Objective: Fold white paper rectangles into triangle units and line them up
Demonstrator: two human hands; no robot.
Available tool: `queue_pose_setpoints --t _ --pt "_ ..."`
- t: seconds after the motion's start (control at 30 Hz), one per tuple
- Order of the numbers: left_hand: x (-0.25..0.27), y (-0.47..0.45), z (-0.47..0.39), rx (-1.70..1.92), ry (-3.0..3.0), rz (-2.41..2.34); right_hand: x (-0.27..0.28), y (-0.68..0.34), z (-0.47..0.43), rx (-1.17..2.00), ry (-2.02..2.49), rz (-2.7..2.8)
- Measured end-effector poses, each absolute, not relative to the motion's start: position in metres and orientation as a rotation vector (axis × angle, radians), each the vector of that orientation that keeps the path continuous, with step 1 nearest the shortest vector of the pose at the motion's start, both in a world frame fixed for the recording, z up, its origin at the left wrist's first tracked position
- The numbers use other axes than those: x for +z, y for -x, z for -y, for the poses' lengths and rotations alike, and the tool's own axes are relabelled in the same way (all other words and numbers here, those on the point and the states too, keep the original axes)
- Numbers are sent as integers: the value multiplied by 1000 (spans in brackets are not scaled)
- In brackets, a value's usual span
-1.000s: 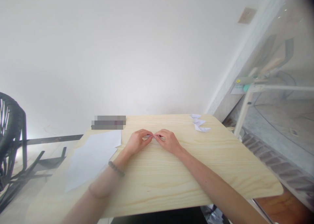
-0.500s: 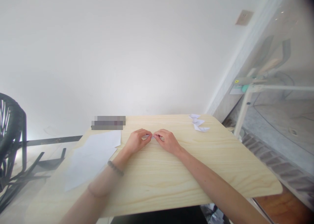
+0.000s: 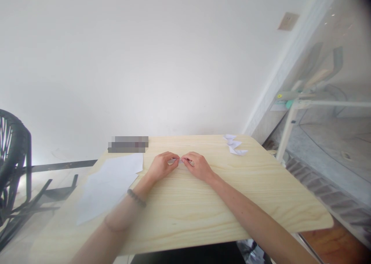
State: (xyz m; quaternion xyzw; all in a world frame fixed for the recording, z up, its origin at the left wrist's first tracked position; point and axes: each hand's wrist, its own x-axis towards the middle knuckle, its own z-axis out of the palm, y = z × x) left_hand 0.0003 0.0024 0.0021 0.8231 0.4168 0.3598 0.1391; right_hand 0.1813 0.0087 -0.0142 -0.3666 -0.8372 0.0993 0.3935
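Over the middle of the wooden table point(image 3: 185, 202), my left hand point(image 3: 164, 165) and my right hand point(image 3: 198, 166) meet fingertip to fingertip. Each pinches a small piece of folded white paper point(image 3: 180, 159) between thumb and fingers. Most of that paper is hidden by the fingers, so its shape cannot be made out. White paper sheets point(image 3: 107, 183) lie to the left, partly beneath my left forearm. Several folded paper pieces point(image 3: 238, 152) with pointed ends stand in a short row at the far right of the table.
A pixelated dark object point(image 3: 127, 144) lies at the table's back left corner. Behind the table rises a white wall point(image 3: 174, 63). A black woven chair point(image 3: 14, 167) stands at left, and a white metal frame point(image 3: 286, 132) at right.
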Motion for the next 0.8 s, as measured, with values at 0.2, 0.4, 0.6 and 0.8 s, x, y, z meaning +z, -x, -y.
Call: queue_pose_setpoints --t 0.2,0.4,0.6,0.8 --pt "1 0 -4 1049 -2346 -1241 -14 -182 -9 246 923 2132" --pt "-1 1 -5 1038 -2325 -1252 -14 -185 -12 241 910 2127" --pt "-3 1 -7 1054 -2334 -1238 -14 -184 -11 231 946 2132" --pt "-2 5 -9 928 -2312 -1264 -15 -186 -12 228 940 2151"
